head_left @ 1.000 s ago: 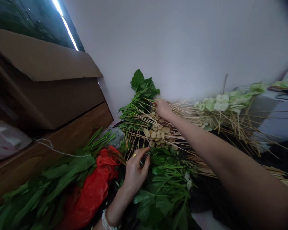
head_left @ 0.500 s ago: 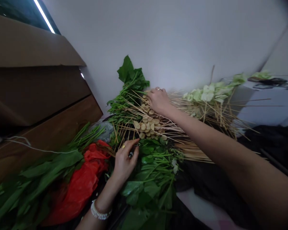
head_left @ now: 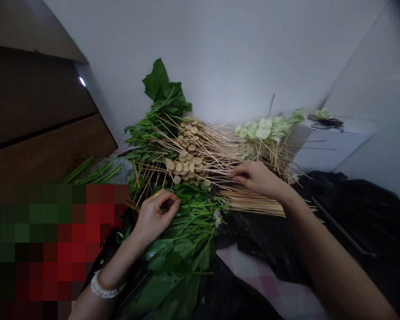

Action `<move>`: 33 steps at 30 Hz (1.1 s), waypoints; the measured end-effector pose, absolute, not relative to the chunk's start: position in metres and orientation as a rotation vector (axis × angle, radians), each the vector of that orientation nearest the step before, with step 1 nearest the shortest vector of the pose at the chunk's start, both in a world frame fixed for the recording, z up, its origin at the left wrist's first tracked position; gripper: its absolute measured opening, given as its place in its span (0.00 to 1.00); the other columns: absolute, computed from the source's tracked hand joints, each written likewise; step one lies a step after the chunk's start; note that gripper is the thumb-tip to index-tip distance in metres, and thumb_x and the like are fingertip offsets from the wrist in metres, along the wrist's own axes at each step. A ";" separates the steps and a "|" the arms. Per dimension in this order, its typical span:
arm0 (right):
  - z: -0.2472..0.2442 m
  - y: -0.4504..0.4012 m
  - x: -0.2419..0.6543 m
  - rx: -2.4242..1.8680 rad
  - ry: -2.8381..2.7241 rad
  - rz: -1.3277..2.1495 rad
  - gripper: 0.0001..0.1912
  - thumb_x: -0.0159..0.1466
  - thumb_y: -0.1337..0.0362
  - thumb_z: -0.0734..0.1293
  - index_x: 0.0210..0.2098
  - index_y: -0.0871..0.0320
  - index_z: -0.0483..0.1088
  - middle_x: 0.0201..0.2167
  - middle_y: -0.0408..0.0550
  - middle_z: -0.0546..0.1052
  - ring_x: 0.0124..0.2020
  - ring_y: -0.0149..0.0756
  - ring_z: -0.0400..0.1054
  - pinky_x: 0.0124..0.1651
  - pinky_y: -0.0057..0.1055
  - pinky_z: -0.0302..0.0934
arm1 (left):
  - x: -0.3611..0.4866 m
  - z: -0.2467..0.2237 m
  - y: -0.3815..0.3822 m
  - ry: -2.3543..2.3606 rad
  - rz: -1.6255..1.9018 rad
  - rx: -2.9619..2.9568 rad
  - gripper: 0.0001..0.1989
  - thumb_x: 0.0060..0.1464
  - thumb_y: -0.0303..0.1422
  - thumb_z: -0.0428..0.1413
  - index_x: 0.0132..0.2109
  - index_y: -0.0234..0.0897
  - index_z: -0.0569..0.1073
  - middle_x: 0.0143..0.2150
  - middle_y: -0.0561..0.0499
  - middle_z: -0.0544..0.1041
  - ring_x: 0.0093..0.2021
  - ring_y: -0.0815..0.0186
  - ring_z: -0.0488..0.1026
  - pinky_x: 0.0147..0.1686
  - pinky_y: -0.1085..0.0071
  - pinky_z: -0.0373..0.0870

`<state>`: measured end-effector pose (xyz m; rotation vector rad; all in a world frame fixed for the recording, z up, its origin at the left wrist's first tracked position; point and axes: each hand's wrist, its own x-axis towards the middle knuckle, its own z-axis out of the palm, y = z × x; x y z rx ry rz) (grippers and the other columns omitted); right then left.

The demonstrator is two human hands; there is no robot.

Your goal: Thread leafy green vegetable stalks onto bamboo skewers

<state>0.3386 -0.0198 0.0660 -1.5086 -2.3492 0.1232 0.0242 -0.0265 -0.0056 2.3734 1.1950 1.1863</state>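
My left hand point(head_left: 157, 214), with a ring and a beaded bracelet, hovers at the upper edge of a bunch of leafy greens point(head_left: 193, 222). Its thumb and fingertips come together; anything between them is too small to make out. My right hand point(head_left: 255, 177) has its fingers pinched at the ends of the wooden skewers point(head_left: 220, 144); whether one is gripped I cannot tell. Those skewers carry sliced pale-brown rounds point(head_left: 186, 166), stacked in a pile. More green leafy skewers point(head_left: 150, 129) lie to the left of the rounds. Bare sticks point(head_left: 256, 202) lie below my right hand.
Pale green leaf skewers point(head_left: 266, 129) lie at the back right, near a white box point(head_left: 331, 149). Black plastic point(head_left: 273, 249) spreads over a checked cloth point(head_left: 263, 278). A cardboard box point(head_left: 30, 93) stands left. The wall point(head_left: 220, 58) closes the back. The lower left is pixelated.
My right hand has drawn back from the top of the sliced rounds to the skewer ends, lower right. My left hand's fingers have closed together. The view has shifted right.
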 end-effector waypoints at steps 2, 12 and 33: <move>0.058 -0.025 0.346 -1.683 -2.445 0.236 0.11 0.61 0.69 0.62 0.33 0.57 0.78 0.30 0.44 0.80 0.31 0.33 0.70 0.35 0.25 0.57 | 0.026 -0.005 -0.028 1.167 1.109 2.376 0.10 0.57 0.36 0.54 0.28 0.39 0.71 0.26 0.53 0.72 0.27 0.66 0.69 0.30 0.72 0.64; 0.016 -0.036 0.343 -2.101 -2.565 0.160 0.10 0.55 0.71 0.64 0.31 0.59 0.78 0.32 0.57 0.80 0.34 0.44 0.74 0.32 0.30 0.58 | 0.030 -0.007 -0.032 1.012 0.853 2.354 0.09 0.59 0.35 0.54 0.35 0.40 0.78 0.31 0.50 0.77 0.33 0.64 0.73 0.35 0.70 0.66; 0.006 -0.059 0.273 -1.411 -2.479 -0.300 0.10 0.66 0.73 0.59 0.40 0.59 0.70 0.36 0.49 0.74 0.34 0.36 0.66 0.34 0.30 0.50 | 0.038 -0.021 -0.035 1.028 0.662 2.481 0.10 0.60 0.36 0.55 0.45 0.42 0.79 0.46 0.47 0.74 0.47 0.61 0.73 0.48 0.66 0.68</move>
